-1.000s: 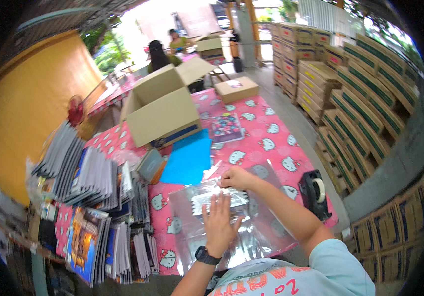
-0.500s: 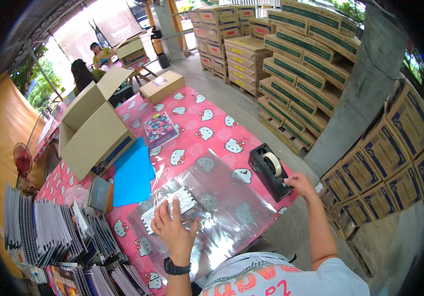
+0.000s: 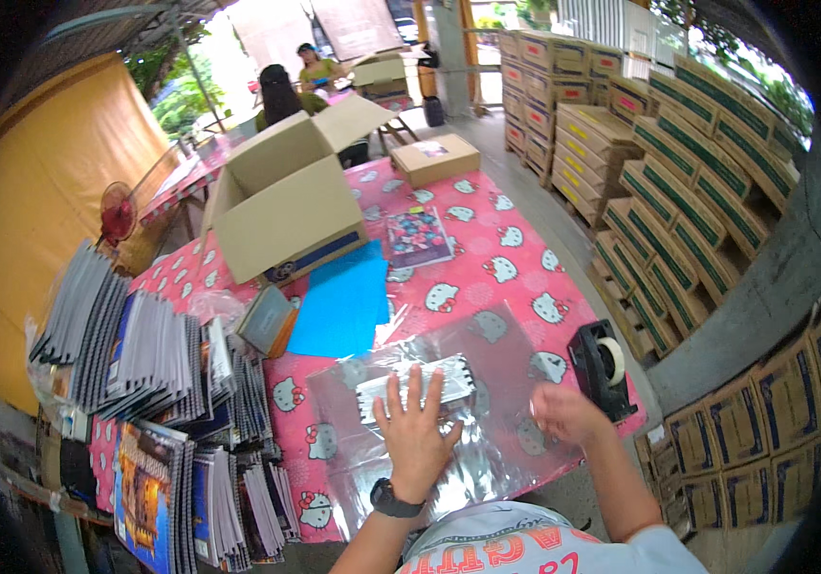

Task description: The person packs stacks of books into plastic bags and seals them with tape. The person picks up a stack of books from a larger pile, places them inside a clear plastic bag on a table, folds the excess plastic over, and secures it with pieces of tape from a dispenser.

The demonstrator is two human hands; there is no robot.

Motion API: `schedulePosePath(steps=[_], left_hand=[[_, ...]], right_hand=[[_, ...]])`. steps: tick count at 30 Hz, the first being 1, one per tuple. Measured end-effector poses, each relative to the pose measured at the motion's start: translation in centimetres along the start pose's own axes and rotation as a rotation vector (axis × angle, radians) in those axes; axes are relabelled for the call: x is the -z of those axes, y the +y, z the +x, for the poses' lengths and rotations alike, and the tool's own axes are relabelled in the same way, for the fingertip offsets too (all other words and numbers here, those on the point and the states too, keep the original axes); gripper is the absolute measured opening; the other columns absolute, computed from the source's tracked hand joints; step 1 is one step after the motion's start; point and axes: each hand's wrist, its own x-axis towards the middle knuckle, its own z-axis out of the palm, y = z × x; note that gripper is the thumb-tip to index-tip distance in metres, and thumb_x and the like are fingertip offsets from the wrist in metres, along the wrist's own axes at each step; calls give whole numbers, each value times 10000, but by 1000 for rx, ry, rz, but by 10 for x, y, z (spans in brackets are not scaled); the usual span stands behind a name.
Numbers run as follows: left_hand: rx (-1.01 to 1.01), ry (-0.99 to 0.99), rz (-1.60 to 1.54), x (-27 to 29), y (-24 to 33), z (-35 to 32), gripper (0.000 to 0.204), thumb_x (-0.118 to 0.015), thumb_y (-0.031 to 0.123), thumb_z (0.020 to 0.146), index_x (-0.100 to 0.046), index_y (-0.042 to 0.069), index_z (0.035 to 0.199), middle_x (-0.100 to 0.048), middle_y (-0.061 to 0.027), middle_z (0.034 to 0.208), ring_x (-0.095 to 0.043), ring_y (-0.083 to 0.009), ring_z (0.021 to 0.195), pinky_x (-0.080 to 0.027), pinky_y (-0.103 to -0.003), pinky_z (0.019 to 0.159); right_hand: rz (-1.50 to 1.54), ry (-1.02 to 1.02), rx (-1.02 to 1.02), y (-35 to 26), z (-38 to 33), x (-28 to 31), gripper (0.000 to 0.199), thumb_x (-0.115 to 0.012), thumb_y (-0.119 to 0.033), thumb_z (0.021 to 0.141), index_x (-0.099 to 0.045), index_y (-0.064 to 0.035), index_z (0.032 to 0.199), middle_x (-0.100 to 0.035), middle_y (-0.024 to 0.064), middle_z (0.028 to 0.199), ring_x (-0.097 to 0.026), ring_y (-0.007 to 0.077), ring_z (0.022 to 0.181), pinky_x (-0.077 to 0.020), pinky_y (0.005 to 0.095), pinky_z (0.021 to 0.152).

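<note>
The right hand (image 3: 565, 415), its grip too blurred to tell, has left the tape dispenser (image 3: 586, 368) at frame right for the clear plastic (image 3: 492, 430); the left hand (image 3: 415, 435) lies spread on the mid-frame white bundle (image 3: 454, 377).

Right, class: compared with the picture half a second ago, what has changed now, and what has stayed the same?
The right grip has left the near end of the tape dispenser and moved left, to the right edge of the clear plastic sheet; blur hides whether it carries tape. The camera's view swung too. The left grip still lies spread on the white, jagged-edged item; the dispenser stayed put.
</note>
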Motion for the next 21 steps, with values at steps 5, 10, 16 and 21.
schedulePosePath(steps=[5,10,16,21], left_hand=[[-12,11,-1,7,4,-2,814,-757,341,605,-406,200,1326,-365,-94,1374,-272,-398,1265,-203,-567,995],[-34,39,-13,3,5,-2,829,-761,354,603,-394,221,1334,-375,-90,1364,-282,-391,1260,-218,-542,989],[-43,21,35,3,5,4,925,-795,369,549,-364,181,1346,-429,-105,1296,-384,-311,1178,-258,-520,944],[-29,-170,-115,20,-32,43,966,-831,367,491,-366,102,1296,-578,-89,1038,-535,-240,979,-293,-453,857]], right_hand=[[-764,-664,259,-107,148,-80,257,-612,-312,835,-578,-65,774,-512,-16,638,-469,77,553,-364,241,488],[-1393,-955,-230,-52,262,-81,331,-636,-354,772,-607,-25,796,-576,5,686,-513,85,600,-402,251,515],[-1151,-494,180,14,230,10,280,-636,-311,782,-623,-31,776,-589,14,641,-532,96,567,-425,256,501],[-781,-143,-89,-2,97,15,274,-608,-299,830,-640,-31,876,-641,36,757,-568,91,658,-452,252,560]])
